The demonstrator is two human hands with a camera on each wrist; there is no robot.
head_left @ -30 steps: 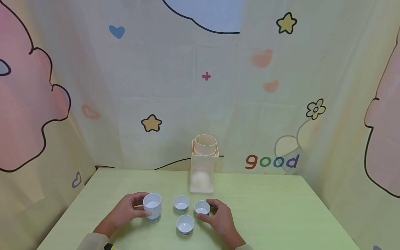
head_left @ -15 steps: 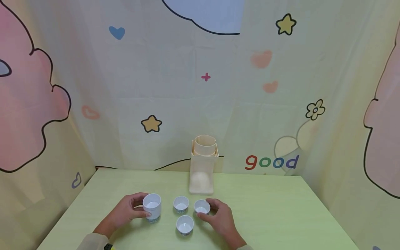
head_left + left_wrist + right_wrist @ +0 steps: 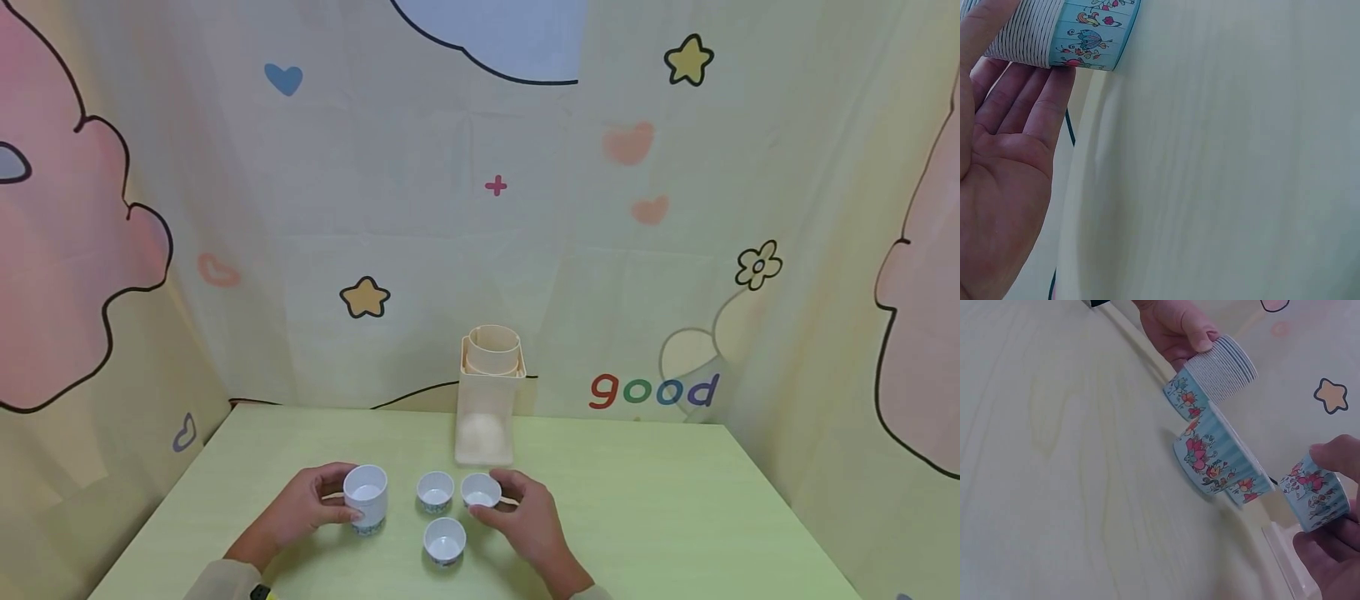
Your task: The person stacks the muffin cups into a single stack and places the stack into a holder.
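My left hand [image 3: 313,498] grips a stack of nested paper baking cups [image 3: 366,498], fingers and thumb around its side. The left wrist view shows the stack's ribbed white rims and pale blue floral outer wall [image 3: 1088,34]. My right hand [image 3: 525,517] pinches one single baking cup [image 3: 481,492] between thumb and fingers. Its blue flowered side [image 3: 1315,494] faces the right wrist camera. Between the hands, two more baking cups stand upright on the table: a rear one [image 3: 435,492] and a nearer one [image 3: 445,542].
A cream-coloured holder [image 3: 485,425] with a round tube [image 3: 493,350] in its top stands behind the cups, close to the table's back edge. A printed curtain [image 3: 420,208] hangs behind the light green table [image 3: 660,500].
My right hand's cup has moved slightly up and left in the head view, nearer the rear cup. My left hand and its stack have hardly moved.
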